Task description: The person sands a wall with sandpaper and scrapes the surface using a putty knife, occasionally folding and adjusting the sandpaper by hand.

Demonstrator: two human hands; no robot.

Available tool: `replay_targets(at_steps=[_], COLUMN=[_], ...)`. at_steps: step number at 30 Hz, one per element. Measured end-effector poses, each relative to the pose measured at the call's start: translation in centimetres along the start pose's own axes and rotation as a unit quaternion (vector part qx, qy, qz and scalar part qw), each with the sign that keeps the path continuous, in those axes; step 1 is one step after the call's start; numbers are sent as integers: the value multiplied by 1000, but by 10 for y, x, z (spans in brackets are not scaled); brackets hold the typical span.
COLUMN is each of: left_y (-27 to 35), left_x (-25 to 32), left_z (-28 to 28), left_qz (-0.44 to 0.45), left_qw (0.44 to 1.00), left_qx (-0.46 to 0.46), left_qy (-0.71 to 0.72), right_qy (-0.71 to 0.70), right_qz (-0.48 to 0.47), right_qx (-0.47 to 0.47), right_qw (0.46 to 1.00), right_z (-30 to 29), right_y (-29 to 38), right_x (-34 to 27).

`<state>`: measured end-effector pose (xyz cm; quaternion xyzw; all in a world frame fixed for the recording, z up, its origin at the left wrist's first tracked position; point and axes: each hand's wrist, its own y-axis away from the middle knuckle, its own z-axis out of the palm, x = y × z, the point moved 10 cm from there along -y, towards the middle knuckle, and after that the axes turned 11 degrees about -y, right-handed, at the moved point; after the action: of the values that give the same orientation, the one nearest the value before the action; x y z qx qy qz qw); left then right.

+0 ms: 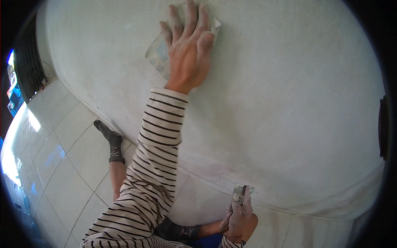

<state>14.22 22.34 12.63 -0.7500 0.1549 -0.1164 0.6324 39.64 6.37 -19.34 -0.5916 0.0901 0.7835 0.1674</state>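
My left hand [189, 55], dusty with its fingers spread, presses a sheet of sandpaper [159, 57] flat against the pale wall [273, 93]. Printed marks show on the sheet's back, and one edge curls up beside the thumb. Low in the view, near the foot of the wall, my right hand [238, 217] grips a flat scraper-like tool [238, 193] smeared with dried filler. White dust coats that hand, and its exact hold is partly hidden. The left forearm wears a black-striped sleeve.
Large light floor tiles [80, 167] meet the wall along a curved-looking joint. My dark-socked foot [113, 139] rests near that joint; the other leg is folded under me. At far left stand a dark metal grille [29, 62] and some cables. A dark object [383, 127] edges the right side.
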Motion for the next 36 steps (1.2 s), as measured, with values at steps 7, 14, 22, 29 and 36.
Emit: replay_targets(at_steps=[7, 14, 22, 29, 36], left_y=[133, 167, -57, 153, 67], left_x=[47, 65, 17, 81, 57], left_z=[50, 50, -4, 52, 42], left_qz=[-61, 1, -47, -126, -113], left_qw=[991, 984, 996, 986, 987], left_qx=[-122, -171, 23, -110, -108], left_qy=[3, -58, -73, -17, -29], right_qy=[63, 128, -14, 20, 2], right_qz=[64, -66, 42, -87, -140], right_qx=[-17, -95, -39, -111, -78], right_qw=[996, 985, 998, 990, 987], right_z=[-1, 12, -1, 32, 32], right_y=[-5, -1, -10, -42, -40], right_x=[-3, -10, 11, -49, -113])
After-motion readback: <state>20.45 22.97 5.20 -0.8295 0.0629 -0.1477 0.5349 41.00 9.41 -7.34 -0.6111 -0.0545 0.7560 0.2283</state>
